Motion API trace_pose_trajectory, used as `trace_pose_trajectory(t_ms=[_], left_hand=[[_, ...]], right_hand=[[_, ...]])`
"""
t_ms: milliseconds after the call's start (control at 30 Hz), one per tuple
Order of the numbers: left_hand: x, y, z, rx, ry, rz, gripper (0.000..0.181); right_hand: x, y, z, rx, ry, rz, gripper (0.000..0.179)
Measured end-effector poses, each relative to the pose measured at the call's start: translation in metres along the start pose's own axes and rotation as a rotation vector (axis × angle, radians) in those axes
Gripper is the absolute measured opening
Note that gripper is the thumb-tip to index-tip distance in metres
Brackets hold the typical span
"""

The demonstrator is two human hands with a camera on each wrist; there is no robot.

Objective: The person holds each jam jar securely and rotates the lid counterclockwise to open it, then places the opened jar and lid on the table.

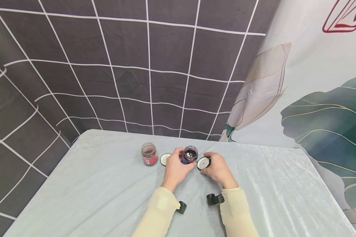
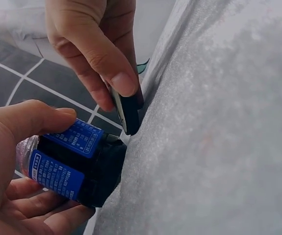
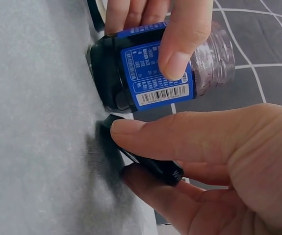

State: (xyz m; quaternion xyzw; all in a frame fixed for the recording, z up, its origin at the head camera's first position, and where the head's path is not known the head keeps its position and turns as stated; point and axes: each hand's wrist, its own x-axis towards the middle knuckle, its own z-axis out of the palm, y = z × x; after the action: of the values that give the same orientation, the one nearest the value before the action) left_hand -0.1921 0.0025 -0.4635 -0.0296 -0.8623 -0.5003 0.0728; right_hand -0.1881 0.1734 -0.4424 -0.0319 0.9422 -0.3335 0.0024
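Observation:
My left hand (image 1: 176, 168) grips an open glass jar (image 3: 153, 68) with a blue label and dark contents, thumb on one side and fingers on the other. The jar stands upright on the cloth, its mouth uncovered. Close to its right, my right hand (image 1: 219, 168) pinches a black lid (image 3: 160, 166) by the rim. That lid's pale inner face shows in the head view, and its lower edge is at or just above the cloth. A second lid (image 1: 164, 159), pale side up, lies left of my left hand, partly hidden by it.
Left of the second lid stands another open glass jar (image 1: 149, 154) with a red label. Pale cloth (image 1: 106, 191) covers the table. Behind it hangs a dark grid-patterned curtain (image 1: 130, 82), with a leaf-print cloth (image 1: 323, 121) at right. Black devices (image 1: 215, 199) sit at both wrists.

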Motion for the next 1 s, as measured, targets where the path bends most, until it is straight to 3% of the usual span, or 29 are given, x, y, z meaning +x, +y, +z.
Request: trace_pose_trajectory(t_ms=[733, 1000], left_hand=[[-0.0007, -0.0020, -0.0002, -0.004, -0.005, -0.010, 0.059], [0.0000, -0.0012, 0.0001, -0.006, 0.000, -0.008, 0.059]], right_hand=[[-0.0014, 0.0001, 0.0038, -0.039, -0.019, 0.052, 0.059], [-0.0009, 0.0002, 0.0038, -0.053, -0.010, 0.025, 0.066]])
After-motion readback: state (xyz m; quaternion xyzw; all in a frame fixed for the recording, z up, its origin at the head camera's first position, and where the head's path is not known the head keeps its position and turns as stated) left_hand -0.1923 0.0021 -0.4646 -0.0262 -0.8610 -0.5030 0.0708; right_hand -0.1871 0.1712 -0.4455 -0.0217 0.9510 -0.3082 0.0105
